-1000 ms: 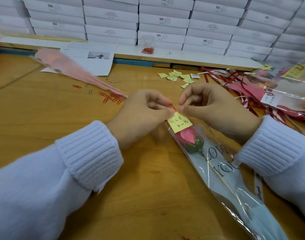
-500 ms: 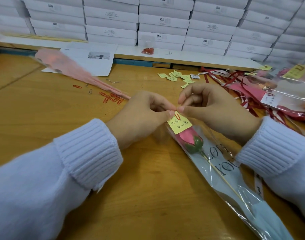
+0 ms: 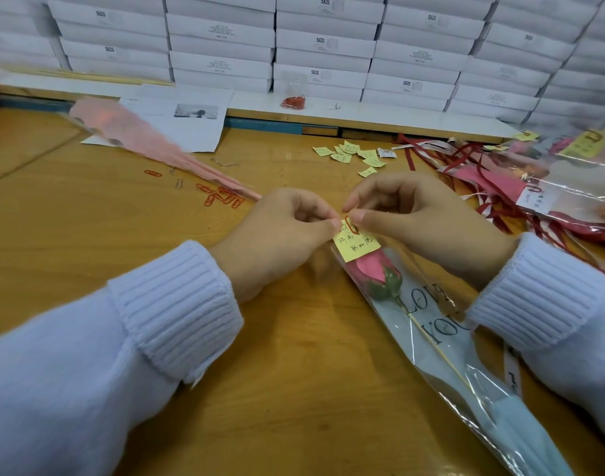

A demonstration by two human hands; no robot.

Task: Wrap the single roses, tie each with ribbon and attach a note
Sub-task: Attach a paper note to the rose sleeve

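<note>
A pink rose (image 3: 369, 269) with a green base lies in a clear sleeve (image 3: 441, 359) printed "LOVE YOU", running diagonally to the lower right on the wooden table (image 3: 88, 235). A yellow handwritten note (image 3: 357, 247) sits at the sleeve's top edge, with a red paper clip (image 3: 351, 225) over it. My left hand (image 3: 280, 235) pinches the note's upper left corner against the sleeve. My right hand (image 3: 417, 214) pinches the clip at its top end between thumb and forefinger.
Loose red paper clips (image 3: 222, 197) lie beside a pink wrapped rose (image 3: 146, 142) at the left. Spare yellow notes (image 3: 352, 154) sit behind my hands. Red ribbons (image 3: 472, 166) and finished wrapped roses (image 3: 582, 187) pile at the right. Stacked white boxes (image 3: 325, 46) line the back.
The red clip has slid further down onto the note and sleeve edge. Both hands have stayed in nearly the same place, pinching.
</note>
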